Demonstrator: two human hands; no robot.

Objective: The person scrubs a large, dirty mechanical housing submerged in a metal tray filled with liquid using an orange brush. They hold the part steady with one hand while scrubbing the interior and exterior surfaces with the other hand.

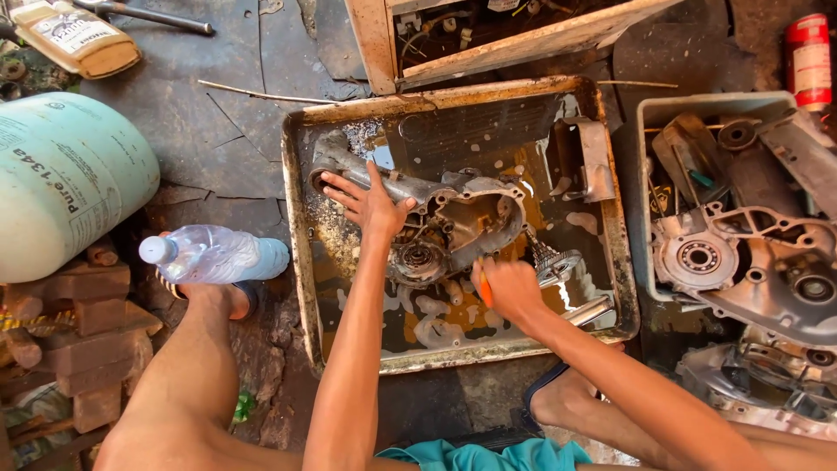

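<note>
The left hand [370, 205] lay spread flat on the engine casing [453, 218] in the oily tray [296, 262]; the right hand [510, 288] gripped what looked like an orange-handled brush [485, 288]. The wet casing could have slipped sideways.

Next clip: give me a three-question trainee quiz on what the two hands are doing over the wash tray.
1. True or false: the left hand lies flat on the engine casing.
2. What does the right hand grip? A) the clear bottle B) an orange-handled tool C) the green cylinder
3. Where does the casing sit?

Key
1. True
2. B
3. In the rusty metal tray, in dirty foamy liquid.
</note>
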